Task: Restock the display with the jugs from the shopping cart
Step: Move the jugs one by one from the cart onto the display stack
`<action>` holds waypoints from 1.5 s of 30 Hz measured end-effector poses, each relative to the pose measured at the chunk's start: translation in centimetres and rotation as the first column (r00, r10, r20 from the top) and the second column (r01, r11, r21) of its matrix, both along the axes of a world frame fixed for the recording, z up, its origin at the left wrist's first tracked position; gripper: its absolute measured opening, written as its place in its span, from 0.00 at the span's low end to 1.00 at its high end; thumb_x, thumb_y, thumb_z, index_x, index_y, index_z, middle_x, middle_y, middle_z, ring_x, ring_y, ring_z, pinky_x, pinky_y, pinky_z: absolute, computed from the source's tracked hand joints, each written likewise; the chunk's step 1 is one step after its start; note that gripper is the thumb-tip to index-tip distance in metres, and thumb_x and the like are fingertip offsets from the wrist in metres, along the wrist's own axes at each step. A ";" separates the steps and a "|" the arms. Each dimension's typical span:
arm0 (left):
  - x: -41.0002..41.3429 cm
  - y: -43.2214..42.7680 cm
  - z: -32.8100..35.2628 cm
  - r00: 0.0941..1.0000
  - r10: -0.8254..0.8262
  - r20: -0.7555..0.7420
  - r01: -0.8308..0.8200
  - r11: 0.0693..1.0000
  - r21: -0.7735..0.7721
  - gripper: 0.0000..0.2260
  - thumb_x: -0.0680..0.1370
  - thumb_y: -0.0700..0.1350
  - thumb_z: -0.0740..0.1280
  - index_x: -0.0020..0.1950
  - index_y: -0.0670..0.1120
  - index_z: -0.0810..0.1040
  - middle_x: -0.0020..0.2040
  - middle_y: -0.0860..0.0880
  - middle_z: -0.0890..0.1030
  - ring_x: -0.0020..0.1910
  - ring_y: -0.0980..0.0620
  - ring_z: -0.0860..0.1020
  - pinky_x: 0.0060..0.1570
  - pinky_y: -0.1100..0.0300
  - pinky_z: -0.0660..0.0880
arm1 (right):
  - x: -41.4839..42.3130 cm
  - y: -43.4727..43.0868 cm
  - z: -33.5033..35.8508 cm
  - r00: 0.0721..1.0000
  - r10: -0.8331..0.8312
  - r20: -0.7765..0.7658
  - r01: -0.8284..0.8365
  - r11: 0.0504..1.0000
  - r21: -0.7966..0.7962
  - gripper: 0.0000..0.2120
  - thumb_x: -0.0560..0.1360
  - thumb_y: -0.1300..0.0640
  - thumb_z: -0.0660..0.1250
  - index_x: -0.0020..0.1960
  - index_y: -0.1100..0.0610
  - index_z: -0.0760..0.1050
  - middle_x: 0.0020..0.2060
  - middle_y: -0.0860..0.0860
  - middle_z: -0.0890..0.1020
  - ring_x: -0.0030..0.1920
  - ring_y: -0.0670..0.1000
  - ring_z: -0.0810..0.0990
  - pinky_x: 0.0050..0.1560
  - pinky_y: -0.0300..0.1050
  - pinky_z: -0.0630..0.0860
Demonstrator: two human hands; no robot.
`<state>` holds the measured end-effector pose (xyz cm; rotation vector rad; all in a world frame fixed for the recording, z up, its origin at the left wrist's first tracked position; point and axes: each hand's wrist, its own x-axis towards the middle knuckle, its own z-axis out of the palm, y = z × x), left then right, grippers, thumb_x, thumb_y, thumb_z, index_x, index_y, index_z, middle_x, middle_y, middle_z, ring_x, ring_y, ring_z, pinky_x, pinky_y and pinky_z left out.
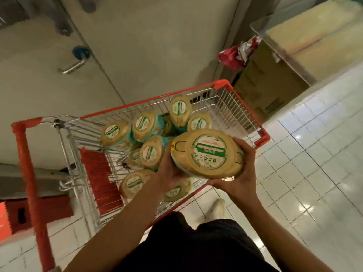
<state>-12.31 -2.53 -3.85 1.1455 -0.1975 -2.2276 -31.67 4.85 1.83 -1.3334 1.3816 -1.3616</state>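
The jug [212,154], its round labelled face up, is held over the near right side of the shopping cart [222,85], gripped by the left hand [169,173] on its left and the right hand [241,179] from right and below, while other jugs [145,124] lie inside the cart on the tiled floor [314,154].

Dim, warm indoor light tints everything yellowish, and lamps above reflect as white glare spots on the glossy floor tiles [300,210] toward the right edge. Motion blur smears the top left corner and the door handle [71,66], while the label on the nearest jug [209,152] is the sharpest part, though its small print is unreadable. The wide lens bends the red handle [29,173] of the shopping cart [153,99] and the tile lines near the edges.
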 end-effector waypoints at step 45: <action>-91.3 -25.7 1.6 0.827 -0.561 -0.039 0.549 0.820 -0.161 0.23 0.84 0.60 0.58 0.69 0.48 0.81 0.65 0.43 0.83 0.59 0.42 0.84 0.52 0.44 0.82 | -86.6 -15.0 2.7 0.918 -0.397 -0.007 0.397 0.917 0.042 0.57 0.58 0.48 0.88 0.80 0.48 0.61 0.76 0.47 0.71 0.76 0.53 0.72 0.75 0.48 0.71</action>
